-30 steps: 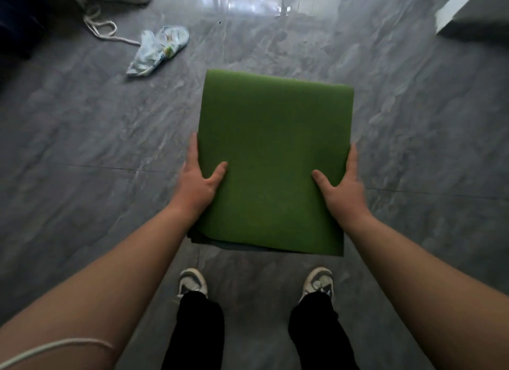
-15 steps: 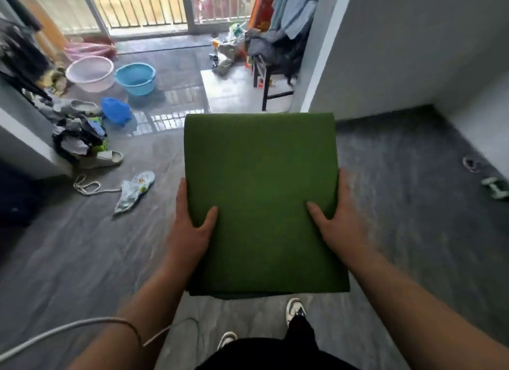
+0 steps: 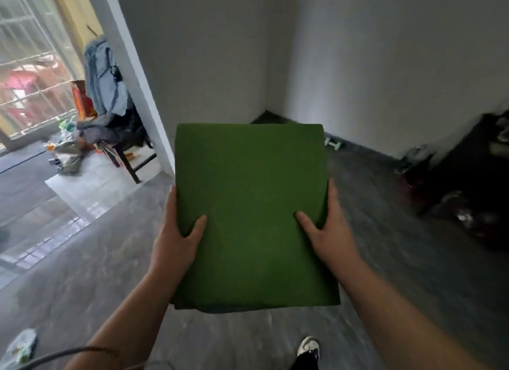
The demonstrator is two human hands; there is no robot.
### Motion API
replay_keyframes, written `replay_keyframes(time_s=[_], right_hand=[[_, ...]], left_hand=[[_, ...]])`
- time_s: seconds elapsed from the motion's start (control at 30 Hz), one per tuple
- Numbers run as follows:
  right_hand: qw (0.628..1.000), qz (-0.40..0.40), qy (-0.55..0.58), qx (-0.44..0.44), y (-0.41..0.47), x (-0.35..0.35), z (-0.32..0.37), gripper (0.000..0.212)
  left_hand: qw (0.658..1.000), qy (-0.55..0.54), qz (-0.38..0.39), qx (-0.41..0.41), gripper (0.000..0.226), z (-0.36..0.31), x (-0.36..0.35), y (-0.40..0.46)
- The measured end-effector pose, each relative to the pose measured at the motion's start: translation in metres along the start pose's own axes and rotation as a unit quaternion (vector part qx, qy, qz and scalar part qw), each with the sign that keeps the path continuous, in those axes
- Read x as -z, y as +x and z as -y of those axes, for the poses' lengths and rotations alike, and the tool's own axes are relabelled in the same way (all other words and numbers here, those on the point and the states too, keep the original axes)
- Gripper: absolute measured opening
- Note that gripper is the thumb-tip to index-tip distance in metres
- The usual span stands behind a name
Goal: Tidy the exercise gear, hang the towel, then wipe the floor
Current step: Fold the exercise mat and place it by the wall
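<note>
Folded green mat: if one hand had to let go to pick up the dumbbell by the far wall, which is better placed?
Probably the right hand. The dumbbell lies beyond the folded green mat's right far corner, on that side. The left hand would have to cross the mat. Both now grip its edges.

**Open floor ahead, clutter on both flanks**

Folded green mat (image 3: 252, 215) fills the centre, held flat at both side edges by left hand (image 3: 176, 237) and right hand (image 3: 329, 233); it blocks sight of the floor straight ahead at 12 o'clock.

Grey floor (image 3: 96, 273) lies bare from 7 to 10 o'clock, apart from a crumpled cloth (image 3: 23, 345) at 8.

At 10–11 o'clock: white wall edge (image 3: 137, 94), with a clothes-draped chair (image 3: 115, 138) just behind it and loose items beside its legs.

At 1 o'clock: a small dumbbell (image 3: 333, 143) near the corner wall.

At 2–3 o'clock: dark furniture (image 3: 473, 176) with blurred objects at its foot.

At 5 o'clock: one shoe (image 3: 309, 347) on the floor.
</note>
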State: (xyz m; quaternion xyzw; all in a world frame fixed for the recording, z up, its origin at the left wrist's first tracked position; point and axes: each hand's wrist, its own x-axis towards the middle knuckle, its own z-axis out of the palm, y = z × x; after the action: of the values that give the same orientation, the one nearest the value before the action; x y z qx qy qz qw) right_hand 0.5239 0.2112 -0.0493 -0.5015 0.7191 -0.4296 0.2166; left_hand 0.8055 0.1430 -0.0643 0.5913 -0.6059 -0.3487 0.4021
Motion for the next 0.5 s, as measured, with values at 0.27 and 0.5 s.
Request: replay_keyframes(time_s=[0.27,0.5], right_hand=[[0.989,-0.123,-0.007,-0.079,0.078,0.15,-0.091,0.099],[0.981,-0.176,-0.009,-0.079,0.164,0.238,-0.151,0.098]], left_hand=[[0.991,0.021,0.113,-0.074,0.084,-0.11,-0.192,0.073],[0.983,0.014,0.153,-0.104,0.086,-0.175,-0.325,0.133]])
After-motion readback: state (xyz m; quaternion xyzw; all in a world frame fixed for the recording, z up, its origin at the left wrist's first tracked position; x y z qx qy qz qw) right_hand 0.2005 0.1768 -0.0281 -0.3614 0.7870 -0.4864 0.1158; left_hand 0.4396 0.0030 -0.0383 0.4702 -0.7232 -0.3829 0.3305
